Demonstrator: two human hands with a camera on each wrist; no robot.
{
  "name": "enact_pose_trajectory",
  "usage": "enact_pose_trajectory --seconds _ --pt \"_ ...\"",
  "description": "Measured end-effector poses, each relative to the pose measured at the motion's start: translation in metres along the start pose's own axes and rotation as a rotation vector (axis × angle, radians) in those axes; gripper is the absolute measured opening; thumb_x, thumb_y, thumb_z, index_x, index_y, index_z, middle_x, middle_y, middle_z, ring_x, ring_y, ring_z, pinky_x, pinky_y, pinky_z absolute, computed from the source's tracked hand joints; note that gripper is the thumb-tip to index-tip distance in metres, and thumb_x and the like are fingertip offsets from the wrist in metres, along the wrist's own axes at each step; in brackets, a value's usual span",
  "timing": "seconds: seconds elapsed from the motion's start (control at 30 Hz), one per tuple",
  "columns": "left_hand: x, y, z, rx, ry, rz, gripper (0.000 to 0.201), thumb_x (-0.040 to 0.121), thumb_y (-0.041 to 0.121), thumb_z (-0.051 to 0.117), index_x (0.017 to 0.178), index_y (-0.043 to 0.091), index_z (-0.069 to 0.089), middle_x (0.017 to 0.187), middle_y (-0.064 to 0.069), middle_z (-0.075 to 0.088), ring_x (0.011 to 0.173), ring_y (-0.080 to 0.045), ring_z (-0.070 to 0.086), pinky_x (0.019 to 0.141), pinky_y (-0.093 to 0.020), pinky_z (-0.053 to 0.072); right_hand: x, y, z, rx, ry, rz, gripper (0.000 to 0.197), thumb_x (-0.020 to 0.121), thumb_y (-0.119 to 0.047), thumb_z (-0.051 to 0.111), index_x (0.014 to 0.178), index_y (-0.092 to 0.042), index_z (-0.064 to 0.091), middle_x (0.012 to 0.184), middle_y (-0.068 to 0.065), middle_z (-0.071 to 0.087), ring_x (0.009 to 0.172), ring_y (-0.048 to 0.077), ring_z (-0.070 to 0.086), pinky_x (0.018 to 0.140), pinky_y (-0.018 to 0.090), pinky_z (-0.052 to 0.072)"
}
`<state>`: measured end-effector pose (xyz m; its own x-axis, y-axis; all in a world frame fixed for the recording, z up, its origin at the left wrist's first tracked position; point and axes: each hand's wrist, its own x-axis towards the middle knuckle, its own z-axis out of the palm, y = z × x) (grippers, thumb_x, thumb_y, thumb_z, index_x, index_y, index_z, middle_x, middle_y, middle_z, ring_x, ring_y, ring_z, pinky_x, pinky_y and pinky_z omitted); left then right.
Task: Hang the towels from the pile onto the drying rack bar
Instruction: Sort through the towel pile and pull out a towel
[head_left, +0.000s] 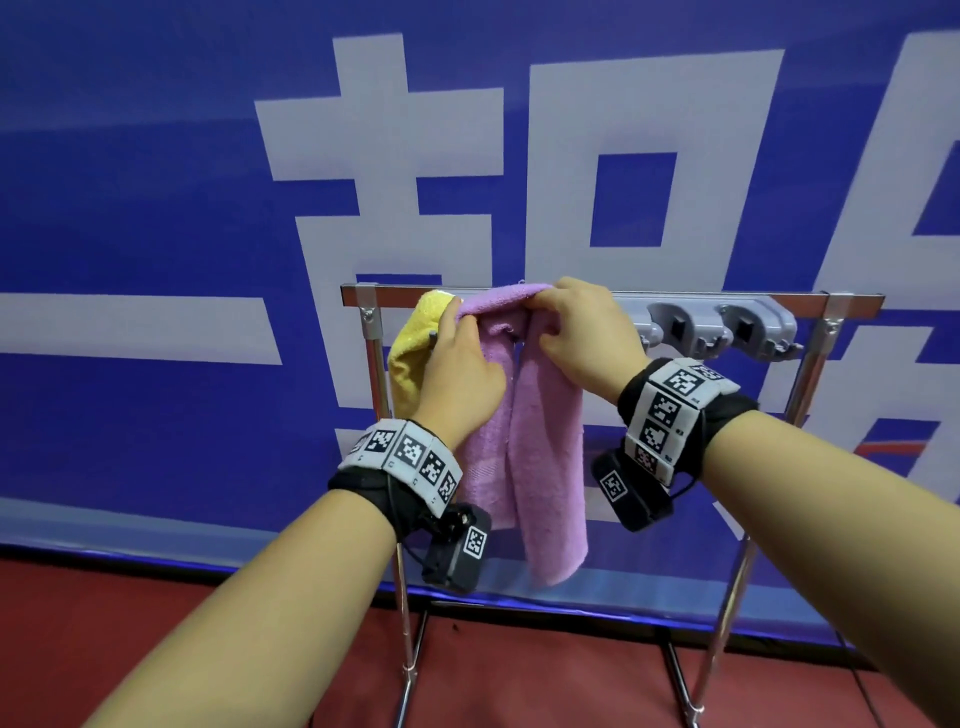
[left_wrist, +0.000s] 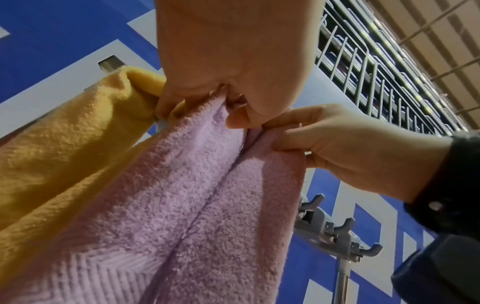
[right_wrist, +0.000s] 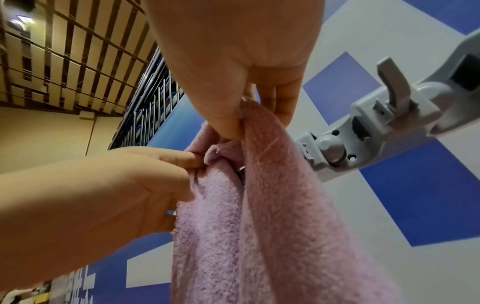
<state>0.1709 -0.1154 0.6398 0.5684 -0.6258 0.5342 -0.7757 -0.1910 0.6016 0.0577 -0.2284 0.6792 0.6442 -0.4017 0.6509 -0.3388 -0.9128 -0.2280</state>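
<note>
A purple towel (head_left: 535, 436) (left_wrist: 197, 205) (right_wrist: 272, 216) is draped over the metal drying rack bar (head_left: 649, 298) and hangs down in folds. Left of it a yellow towel (head_left: 413, 343) (left_wrist: 67, 139) hangs on the same bar. My left hand (head_left: 457, 358) (left_wrist: 228, 82) pinches the purple towel's top left part beside the yellow towel. At the bar, my right hand (head_left: 576, 327) (right_wrist: 246, 82) pinches the towel's top right part. Both hands are close together at the top of the towel. The pile of towels is out of view.
A grey hook rail (head_left: 722, 325) (right_wrist: 389, 127) is mounted on the right part of the bar. The rack's chrome posts (head_left: 810, 374) stand on a red floor (head_left: 156, 623). A blue banner (head_left: 156, 182) with white characters stands right behind the rack.
</note>
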Motion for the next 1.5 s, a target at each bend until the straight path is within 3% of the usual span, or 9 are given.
enact_pose_trajectory --seconds 0.23,0.33,0.53,0.7,0.8,0.93,1.2,1.37,1.5 --pt "0.002 -0.003 0.000 0.209 0.168 0.043 0.032 0.092 0.017 0.054 0.122 0.007 0.053 0.154 -0.005 0.032 0.110 -0.032 0.059 0.093 -0.044 0.051 0.003 -0.005 0.001 -0.157 0.028 -0.059 0.013 0.082 -0.013 0.049 0.086 -0.019 0.060 0.083 -0.001 0.046 0.077 0.032 0.056 0.057 0.040 0.046" --pt "0.002 0.000 -0.001 0.358 0.209 0.036 0.034 0.093 0.025 0.059 0.123 0.010 0.052 0.148 -0.003 0.038 0.106 -0.030 0.062 0.085 -0.043 0.053 0.006 -0.009 -0.001 -0.165 0.045 -0.077 0.018 0.084 -0.014 0.048 0.095 -0.019 0.061 0.088 0.001 0.049 0.078 0.032 0.056 0.056 0.038 0.044" --pt "0.011 0.005 -0.003 0.560 0.198 0.077 0.031 0.084 0.006 0.060 0.114 0.011 0.052 0.128 -0.007 0.047 0.090 -0.032 0.063 0.065 -0.044 0.054 0.017 -0.009 -0.006 -0.275 0.041 -0.037 0.022 0.089 -0.010 0.048 0.108 -0.016 0.057 0.097 0.005 0.049 0.075 0.036 0.056 0.055 0.037 0.036" --pt "0.016 0.016 0.001 0.629 0.117 0.072 0.034 0.087 0.009 0.060 0.119 0.010 0.049 0.125 -0.011 0.045 0.083 -0.035 0.064 0.054 -0.040 0.042 0.014 -0.009 -0.002 -0.382 -0.003 0.008 0.028 0.085 -0.004 0.052 0.112 -0.010 0.050 0.109 0.009 0.045 0.060 0.031 0.044 0.051 0.037 0.034" --pt "0.010 0.019 0.010 0.563 0.051 0.039 0.037 0.091 0.011 0.057 0.126 0.009 0.047 0.126 -0.012 0.045 0.089 -0.036 0.063 0.059 -0.039 0.036 0.009 -0.010 0.005 -0.434 -0.058 -0.025 0.027 0.085 -0.006 0.052 0.112 -0.010 0.054 0.111 0.009 0.049 0.068 0.031 0.049 0.053 0.036 0.030" --pt "0.001 0.013 0.014 0.561 0.005 0.030 0.029 0.092 0.013 0.052 0.122 0.012 0.052 0.131 -0.010 0.045 0.097 -0.037 0.061 0.063 -0.038 0.036 0.007 -0.002 0.009 -0.541 -0.098 -0.106 0.020 0.083 -0.012 0.053 0.097 -0.013 0.067 0.100 0.006 0.062 0.096 0.033 0.055 0.069 0.036 0.026" --pt "0.003 0.010 0.009 0.721 -0.009 0.095 0.031 0.085 0.021 0.055 0.115 0.017 0.065 0.128 -0.005 0.046 0.108 -0.031 0.046 0.070 -0.037 0.036 0.007 0.005 0.025 -0.589 0.014 -0.190 0.010 0.062 -0.011 0.071 0.069 -0.018 0.073 0.069 0.002 0.057 0.075 0.030 0.051 0.066 0.036 0.031" --pt "0.010 0.008 0.001 0.844 0.066 0.243 0.026 0.081 0.025 0.054 0.101 0.023 0.071 0.138 0.000 0.046 0.116 -0.029 0.040 0.089 -0.042 0.033 0.002 0.007 0.034 -0.575 0.021 -0.295 0.029 0.070 -0.011 0.068 0.087 -0.032 0.078 0.074 0.000 0.050 0.079 0.028 0.050 0.067 0.035 0.025" --pt "0.019 0.006 0.001 0.864 0.046 0.220 0.024 0.077 0.027 0.056 0.097 0.023 0.070 0.134 0.003 0.047 0.122 -0.029 0.037 0.089 -0.046 0.031 0.000 0.001 0.029 -0.603 0.047 -0.210 0.011 0.061 -0.007 0.070 0.067 -0.016 0.069 0.070 0.005 0.051 0.073 0.028 0.050 0.065 0.035 0.028"
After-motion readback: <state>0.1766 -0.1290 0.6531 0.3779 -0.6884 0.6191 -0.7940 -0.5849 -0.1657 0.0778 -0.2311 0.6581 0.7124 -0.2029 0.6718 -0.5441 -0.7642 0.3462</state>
